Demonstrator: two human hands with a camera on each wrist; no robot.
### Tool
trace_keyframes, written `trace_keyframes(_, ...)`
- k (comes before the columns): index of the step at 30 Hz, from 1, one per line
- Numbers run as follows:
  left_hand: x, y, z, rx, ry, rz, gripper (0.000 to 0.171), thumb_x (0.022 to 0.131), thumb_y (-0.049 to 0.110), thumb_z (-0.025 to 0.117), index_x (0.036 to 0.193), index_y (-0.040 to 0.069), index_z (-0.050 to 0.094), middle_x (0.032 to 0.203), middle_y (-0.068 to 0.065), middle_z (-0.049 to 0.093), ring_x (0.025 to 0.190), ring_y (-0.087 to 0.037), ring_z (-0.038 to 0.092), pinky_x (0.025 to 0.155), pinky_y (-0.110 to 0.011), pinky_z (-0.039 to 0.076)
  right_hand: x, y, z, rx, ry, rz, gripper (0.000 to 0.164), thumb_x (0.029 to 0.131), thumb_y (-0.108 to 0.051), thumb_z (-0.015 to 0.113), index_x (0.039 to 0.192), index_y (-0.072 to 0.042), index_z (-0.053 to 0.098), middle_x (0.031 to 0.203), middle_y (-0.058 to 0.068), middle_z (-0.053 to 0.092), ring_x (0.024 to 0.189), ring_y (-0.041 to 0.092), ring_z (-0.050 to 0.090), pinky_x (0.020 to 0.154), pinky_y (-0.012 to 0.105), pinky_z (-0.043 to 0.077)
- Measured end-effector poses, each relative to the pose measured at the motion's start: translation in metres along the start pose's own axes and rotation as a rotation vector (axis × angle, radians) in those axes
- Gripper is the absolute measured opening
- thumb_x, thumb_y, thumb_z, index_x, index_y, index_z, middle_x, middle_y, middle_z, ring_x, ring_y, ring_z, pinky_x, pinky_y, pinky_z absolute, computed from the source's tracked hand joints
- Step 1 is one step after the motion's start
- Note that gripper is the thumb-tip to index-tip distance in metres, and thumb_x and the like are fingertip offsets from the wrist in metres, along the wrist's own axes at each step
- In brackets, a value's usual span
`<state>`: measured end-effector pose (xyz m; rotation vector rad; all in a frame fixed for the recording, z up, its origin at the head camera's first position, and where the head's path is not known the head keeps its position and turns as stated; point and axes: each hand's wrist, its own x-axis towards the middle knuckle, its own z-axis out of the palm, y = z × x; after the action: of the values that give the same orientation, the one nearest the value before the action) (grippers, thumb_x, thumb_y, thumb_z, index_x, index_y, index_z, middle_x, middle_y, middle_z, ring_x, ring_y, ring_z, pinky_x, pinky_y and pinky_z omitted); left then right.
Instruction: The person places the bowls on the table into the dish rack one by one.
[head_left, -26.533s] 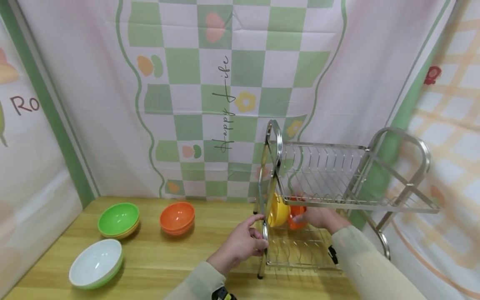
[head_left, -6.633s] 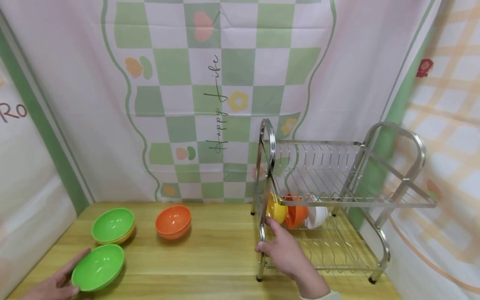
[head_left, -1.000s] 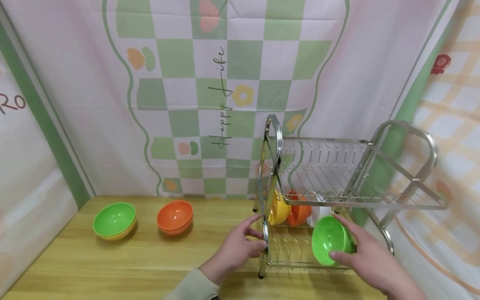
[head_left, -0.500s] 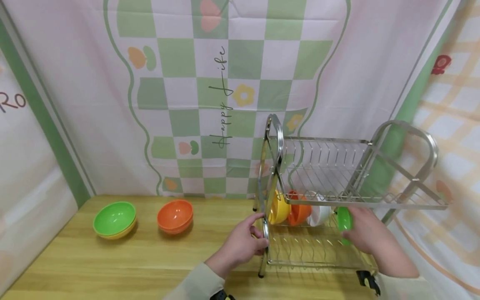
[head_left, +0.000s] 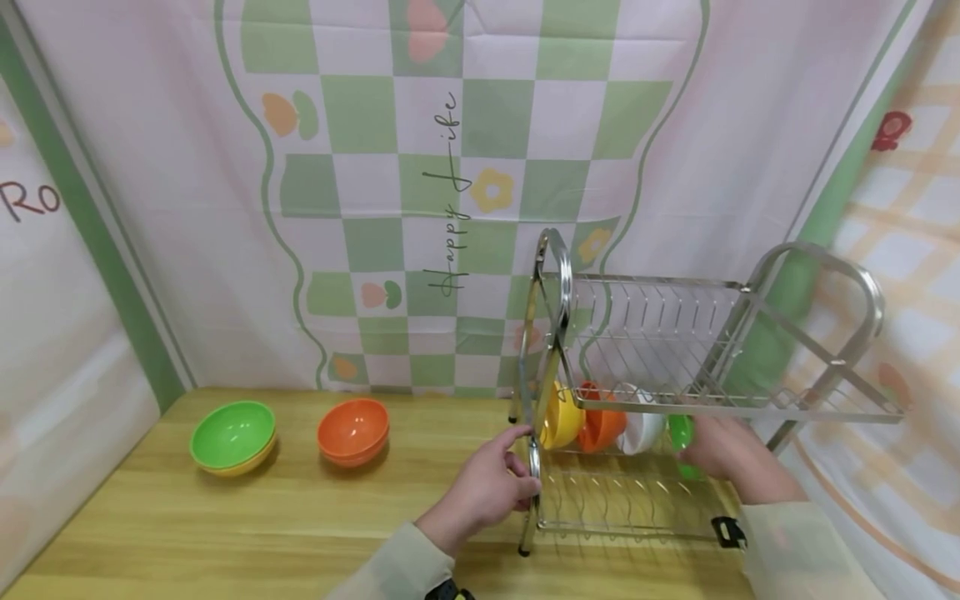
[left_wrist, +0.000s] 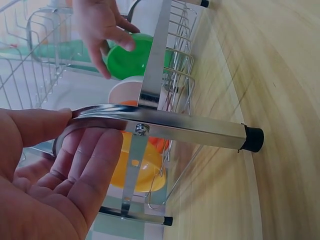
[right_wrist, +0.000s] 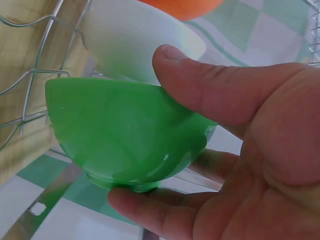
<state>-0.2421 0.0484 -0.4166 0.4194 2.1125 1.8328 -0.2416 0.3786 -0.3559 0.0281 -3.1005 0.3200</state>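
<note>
Green bowl (right_wrist: 125, 132), likely light, stiff, slick plastic, best held by rim and foot, is on its side at rack (head_left: 675, 408) lower tier beside white bowl (head_left: 642, 425), right hand (head_left: 723, 454) pinching it, left hand (head_left: 486, 486) gripping rack's side.

Both beige-sleeved arms (head_left: 798, 546) reach toward the back edge of the yellowish wooden table (head_left: 442, 425).
Bare left hand (head_left: 486, 487) grips, fingers curled; bare right hand (head_left: 722, 448) pinches, thumb apart from fingers.
</note>
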Motion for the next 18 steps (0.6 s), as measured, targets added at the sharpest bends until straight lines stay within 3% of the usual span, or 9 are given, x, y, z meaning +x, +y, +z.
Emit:
trace_keyframes(3,0.0,-0.001,0.001,-0.005,-0.001,-0.003,0.079,0.081,-0.009,0.074,0.148,0.024,0.047,0.084,-0.008,0.061,0.064,-0.023,0.063,0.058,-0.032,0.059,0.003,0.002,0.002,0.033,-0.047,0.047,0.094,0.075,-0.012,0.082,0.149,0.008,0.028,0.117,0.043,0.052,0.064,0.028,0.055,0.054,0.045,0.052)
trace_keyframes(7,0.0,-0.002,0.001,-0.007,-0.003,-0.011,0.079,0.082,-0.009,0.074,0.148,0.025,0.048,0.084,-0.008,0.061,0.064,-0.023,0.063,0.057,-0.033,0.058,0.008,0.006,0.004,0.06,-0.08,0.059,0.097,0.077,-0.01,0.079,0.152,0.008,0.021,0.132,0.048,0.038,0.059,0.023,0.05,0.05,0.037,0.048)
trace_keyframes(11,0.0,-0.002,0.001,-0.012,-0.004,-0.016,0.079,0.082,-0.009,0.074,0.148,0.026,0.048,0.084,-0.009,0.06,0.064,-0.024,0.063,0.058,-0.033,0.058,0.016,0.008,0.005,0.041,-0.066,0.009,0.096,0.074,-0.008,0.081,0.151,0.009,0.025,0.131,0.047,0.041,0.08,0.037,0.058,0.065,0.051,0.054)
trace_keyframes(14,0.0,-0.001,0.001,-0.016,-0.007,-0.016,0.079,0.082,-0.009,0.074,0.148,0.026,0.047,0.085,-0.009,0.06,0.065,-0.024,0.063,0.058,-0.033,0.059,0.021,0.008,0.006,0.03,-0.062,0.002,0.094,0.074,-0.009,0.082,0.149,0.01,0.027,0.13,0.045,0.043,0.096,0.047,0.056,0.076,0.063,0.051)
trace_keyframes(18,0.0,-0.001,0.0,-0.019,-0.008,-0.016,0.079,0.082,-0.009,0.074,0.148,0.026,0.047,0.085,-0.009,0.06,0.065,-0.024,0.063,0.059,-0.033,0.059,0.025,0.009,0.008,0.051,-0.081,0.012,0.095,0.078,-0.011,0.08,0.151,0.008,0.024,0.137,0.047,0.033,0.102,0.05,0.053,0.078,0.065,0.05)
